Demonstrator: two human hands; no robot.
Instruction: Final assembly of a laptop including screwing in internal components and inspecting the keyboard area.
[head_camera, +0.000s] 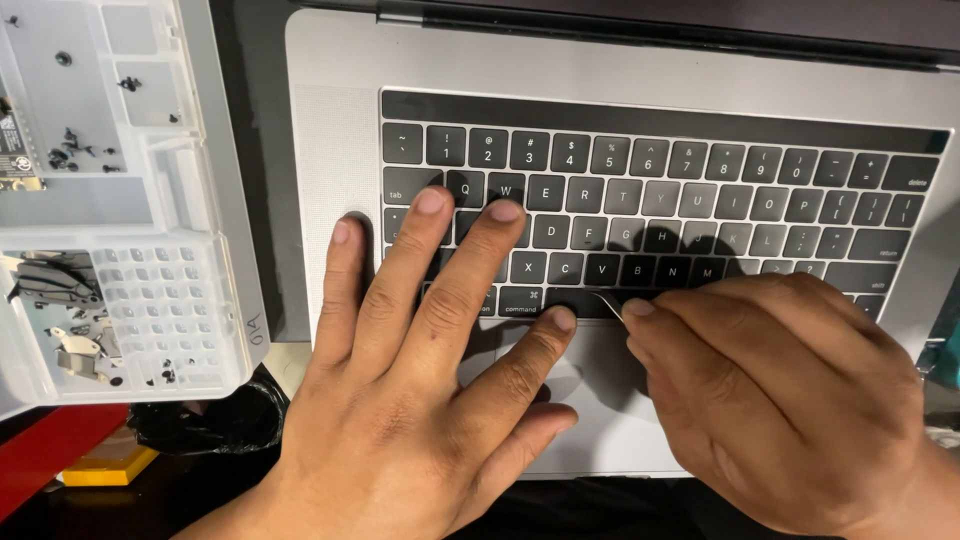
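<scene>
Head view: right hand (790, 400) fingers pinch thin pick (607, 302), tip up-left; left hand (420, 370) fingers splayed.

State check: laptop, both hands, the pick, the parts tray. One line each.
Laptop: open, lying flat, keyboard up.
Left hand: spread flat, fingers pressing on the left keys.
Right hand: pinching a thin pick.
Pick: tip at the lower edge of the space bar; whether it is under the key cannot be told.
Tray: white, compartments hold small screws and metal bits.
</scene>
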